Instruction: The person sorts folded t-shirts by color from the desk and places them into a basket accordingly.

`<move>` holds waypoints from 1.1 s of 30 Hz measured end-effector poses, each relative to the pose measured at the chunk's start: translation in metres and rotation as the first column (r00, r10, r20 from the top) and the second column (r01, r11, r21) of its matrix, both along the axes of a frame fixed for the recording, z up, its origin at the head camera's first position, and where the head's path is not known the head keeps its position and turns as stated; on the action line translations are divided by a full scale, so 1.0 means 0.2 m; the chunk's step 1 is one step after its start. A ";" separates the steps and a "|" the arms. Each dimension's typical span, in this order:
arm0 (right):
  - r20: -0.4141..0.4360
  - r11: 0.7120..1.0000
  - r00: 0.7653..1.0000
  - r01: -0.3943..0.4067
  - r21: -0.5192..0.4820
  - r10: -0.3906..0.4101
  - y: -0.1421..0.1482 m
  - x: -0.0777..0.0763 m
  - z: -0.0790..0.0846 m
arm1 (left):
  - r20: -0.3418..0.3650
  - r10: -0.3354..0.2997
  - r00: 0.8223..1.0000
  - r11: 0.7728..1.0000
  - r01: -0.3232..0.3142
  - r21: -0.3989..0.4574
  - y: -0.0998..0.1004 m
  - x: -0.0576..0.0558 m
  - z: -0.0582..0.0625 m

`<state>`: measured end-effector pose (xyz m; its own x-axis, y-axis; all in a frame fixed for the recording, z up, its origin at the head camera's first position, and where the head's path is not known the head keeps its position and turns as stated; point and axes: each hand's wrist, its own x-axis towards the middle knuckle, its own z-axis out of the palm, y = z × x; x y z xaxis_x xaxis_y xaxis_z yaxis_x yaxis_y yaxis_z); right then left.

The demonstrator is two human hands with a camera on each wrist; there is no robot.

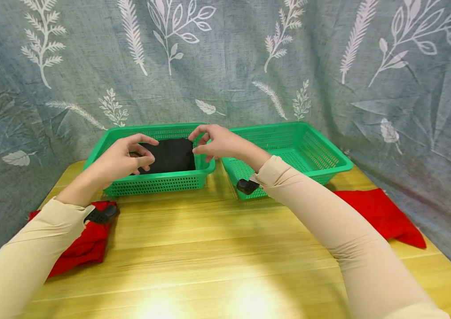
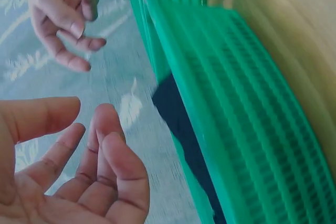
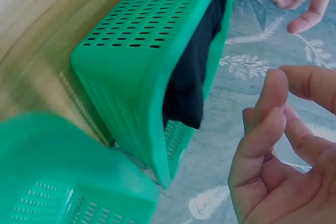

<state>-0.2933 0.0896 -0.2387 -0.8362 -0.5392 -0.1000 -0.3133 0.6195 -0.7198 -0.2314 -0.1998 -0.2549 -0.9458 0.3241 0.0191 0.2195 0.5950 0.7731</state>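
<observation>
A black folded cloth lies inside the left green basket. Over the basket's left part hovers my left hand, its fingers loosely bent and nothing between them. My right hand hangs above the same basket's right end, with thumb and fingers apart and empty. In the left wrist view the black cloth shows as a dark strip behind the basket rim. From the right wrist, a corner of the cloth stands at the basket's mouth, away from my right fingers.
A second green basket stands to the right, beside the first, with its slatted floor visible. Red cloth lies at the table's left, partly under my left forearm. Another red cloth lies at the right. A patterned grey curtain hangs behind.
</observation>
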 end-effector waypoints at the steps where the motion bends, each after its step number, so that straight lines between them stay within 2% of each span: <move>1: -0.002 1.000 1.000 -0.008 0.000 0.008 0.02 0.01 0.01 | -0.002 -0.015 1.000 1.000 0.015 0.008 0.03 0.01 0.00; 8: 0.000 0.999 0.999 -0.041 -0.005 0.041 0.23 0.15 0.02 | -0.026 -0.146 0.989 0.989 0.147 0.026 0.22 0.08 -0.04; 15: -0.007 1.000 1.000 -0.017 -0.009 0.017 0.53 0.30 -0.02 | 0.008 -0.281 0.960 0.956 0.280 0.094 0.44 0.16 -0.10; 18: -0.012 1.000 1.000 0.009 -0.004 -0.009 0.65 0.36 -0.03 | 0.036 -0.344 0.938 0.932 0.337 0.130 0.53 0.19 -0.13; 25: -0.011 0.999 0.999 0.040 0.001 -0.040 0.91 0.51 -0.06 | 0.055 -0.489 0.871 0.867 0.478 0.142 0.75 0.24 -0.23; 28: 0.003 1.000 1.000 0.021 0.011 -0.021 1.03 0.56 -0.08 | 0.081 -0.523 0.849 0.847 0.506 0.159 0.83 0.24 -0.27; 33: 0.044 0.999 0.999 -0.029 0.029 0.028 1.24 0.63 -0.16 | 0.118 -0.555 0.823 0.827 0.531 0.186 0.96 0.24 -0.34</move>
